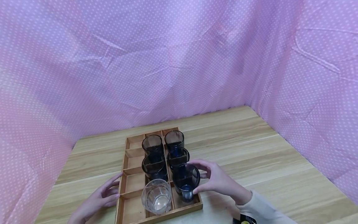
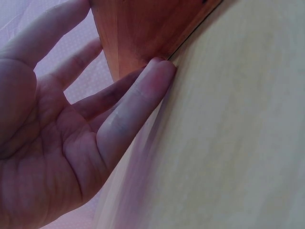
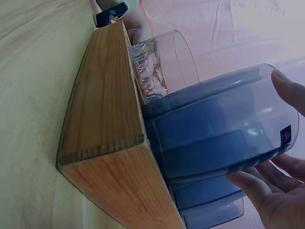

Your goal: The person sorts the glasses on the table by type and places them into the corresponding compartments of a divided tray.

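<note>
A wooden divided tray (image 1: 180, 212) lies on the table. My right hand (image 1: 216, 182) holds a dark blue-grey drinking glass (image 3: 209, 129) at its front right compartment, thumb on the near side and fingers on the far side. The glass's lower part is behind the tray's wall in the right wrist view. Left of it, a clear faceted glass (image 1: 156, 197) stands in the front middle compartment. My left hand (image 1: 98, 199) touches the tray's left side with its fingertips (image 2: 159, 78), the fingers nearly straight.
Several more dark glasses, such as one at the back right (image 1: 174, 140) and one at the back middle (image 1: 152, 144), stand in the middle and right columns. The left column's compartments (image 1: 134, 179) show bare wood. A pink dotted cloth (image 1: 167, 62) hangs behind the table (image 1: 251, 149).
</note>
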Demonstrator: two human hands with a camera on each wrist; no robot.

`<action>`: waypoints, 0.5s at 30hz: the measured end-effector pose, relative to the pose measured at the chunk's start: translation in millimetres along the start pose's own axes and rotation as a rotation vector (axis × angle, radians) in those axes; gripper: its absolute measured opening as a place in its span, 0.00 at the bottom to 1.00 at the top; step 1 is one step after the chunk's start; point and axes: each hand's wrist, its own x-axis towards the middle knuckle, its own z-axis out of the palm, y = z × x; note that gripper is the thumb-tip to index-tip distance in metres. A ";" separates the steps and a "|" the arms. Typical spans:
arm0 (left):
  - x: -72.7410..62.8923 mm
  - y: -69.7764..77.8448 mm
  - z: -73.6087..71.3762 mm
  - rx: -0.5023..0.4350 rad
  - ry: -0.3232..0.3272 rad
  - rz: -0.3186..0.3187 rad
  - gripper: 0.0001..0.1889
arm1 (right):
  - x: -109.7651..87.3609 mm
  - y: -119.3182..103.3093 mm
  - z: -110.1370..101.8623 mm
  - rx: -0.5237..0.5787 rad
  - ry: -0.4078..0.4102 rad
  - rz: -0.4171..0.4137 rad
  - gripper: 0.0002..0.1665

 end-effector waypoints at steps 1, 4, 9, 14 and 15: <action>0.4 0.0 0.0 0.000 0.000 0.005 0.40 | -0.3 0.8 0.0 0.004 -0.001 0.003 0.45; 1.4 -1.1 -0.1 -0.002 0.000 0.019 0.40 | -0.8 2.7 0.5 0.009 -0.005 0.011 0.45; 3.0 -3.0 -1.2 -0.008 -0.013 0.038 0.39 | -1.2 3.6 1.9 0.000 -0.007 0.033 0.44; 2.6 -3.4 -0.2 -0.020 -0.010 0.023 0.40 | -0.5 3.0 4.5 -0.012 -0.009 0.072 0.44; 2.1 -3.5 0.1 -0.019 -0.010 0.017 0.40 | -0.3 3.0 5.2 -0.020 -0.010 0.078 0.44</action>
